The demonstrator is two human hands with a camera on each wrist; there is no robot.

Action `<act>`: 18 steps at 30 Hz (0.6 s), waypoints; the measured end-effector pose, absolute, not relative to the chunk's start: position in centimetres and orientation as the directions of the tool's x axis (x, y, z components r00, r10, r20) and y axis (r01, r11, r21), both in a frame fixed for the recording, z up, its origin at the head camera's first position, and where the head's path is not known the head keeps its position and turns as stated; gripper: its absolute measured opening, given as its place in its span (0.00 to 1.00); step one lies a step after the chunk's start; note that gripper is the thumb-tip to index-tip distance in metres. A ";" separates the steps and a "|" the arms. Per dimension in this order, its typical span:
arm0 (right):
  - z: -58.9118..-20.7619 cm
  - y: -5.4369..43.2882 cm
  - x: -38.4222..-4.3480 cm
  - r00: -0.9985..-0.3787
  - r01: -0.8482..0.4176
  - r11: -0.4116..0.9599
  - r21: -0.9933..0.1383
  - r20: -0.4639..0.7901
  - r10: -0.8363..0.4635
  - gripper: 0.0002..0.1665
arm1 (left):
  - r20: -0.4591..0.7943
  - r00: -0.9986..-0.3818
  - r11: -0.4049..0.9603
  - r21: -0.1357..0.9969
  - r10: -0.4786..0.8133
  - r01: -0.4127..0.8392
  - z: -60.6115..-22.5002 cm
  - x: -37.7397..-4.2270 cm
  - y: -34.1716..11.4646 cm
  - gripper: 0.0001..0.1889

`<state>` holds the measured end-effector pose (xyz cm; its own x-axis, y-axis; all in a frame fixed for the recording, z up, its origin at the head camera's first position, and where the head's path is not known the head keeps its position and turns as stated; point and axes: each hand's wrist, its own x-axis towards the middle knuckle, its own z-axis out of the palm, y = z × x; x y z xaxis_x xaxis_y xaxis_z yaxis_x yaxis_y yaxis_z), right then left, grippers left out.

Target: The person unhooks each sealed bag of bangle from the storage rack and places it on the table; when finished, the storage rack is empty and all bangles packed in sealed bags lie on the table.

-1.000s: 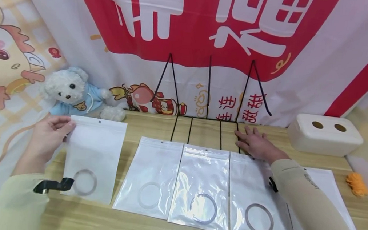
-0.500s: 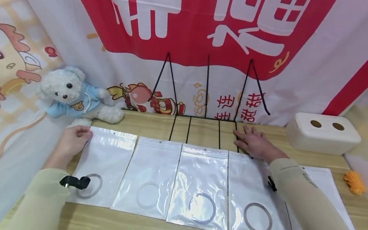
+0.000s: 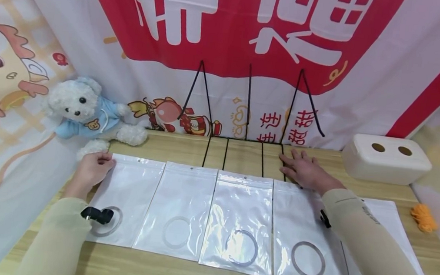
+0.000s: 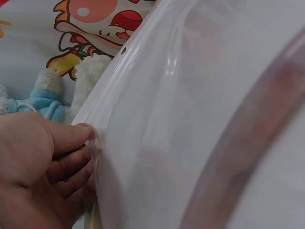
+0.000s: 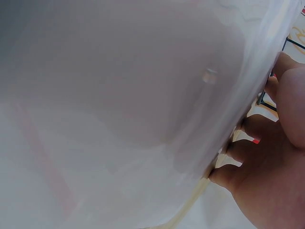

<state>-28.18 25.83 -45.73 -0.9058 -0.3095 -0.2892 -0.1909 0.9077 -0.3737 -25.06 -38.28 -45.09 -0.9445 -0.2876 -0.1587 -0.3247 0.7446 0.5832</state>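
Observation:
On the wooden table, several flat white zip pouches lie in a row, each of the middle ones showing a thin ring near its bottom. My left hand [image 3: 92, 171] pinches the upper left edge of the leftmost pouch [image 3: 135, 187]; in the left wrist view its thumb and fingers hold the edge of that glossy pouch [image 4: 157, 95]. Palm down, my right hand [image 3: 307, 173] rests with spread fingers above the fourth pouch [image 3: 295, 218], its fingertips at a black wire stand [image 3: 263, 159]. The right wrist view shows its fingers beside a pouch edge [image 5: 190, 119].
A white plush bear [image 3: 78, 99] in a blue top sits at the back left. At the back right stands a cream box [image 3: 386, 165] with two holes, and an orange yarn bundle [image 3: 424, 218] lies near the right edge. A printed cloth [image 3: 226, 64] hangs behind.
My left hand has brought the leftmost pouch right and down, so it now lies beside the second pouch. The right hand has stayed in place.

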 end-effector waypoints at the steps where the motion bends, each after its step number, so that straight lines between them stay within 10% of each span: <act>1: -45.7 25.8 -28.2 -0.906 -0.188 0.908 -0.374 -0.291 -0.308 0.39 | -0.158 -0.943 0.744 0.581 -0.294 -0.329 -45.1 -25.0 -38.2 0.21; 18: -45.2 25.8 -28.2 -0.900 -0.203 0.915 -0.349 -0.301 -0.315 0.39 | -0.215 -0.922 0.701 0.599 -0.323 -0.386 -44.8 -24.4 -38.1 0.25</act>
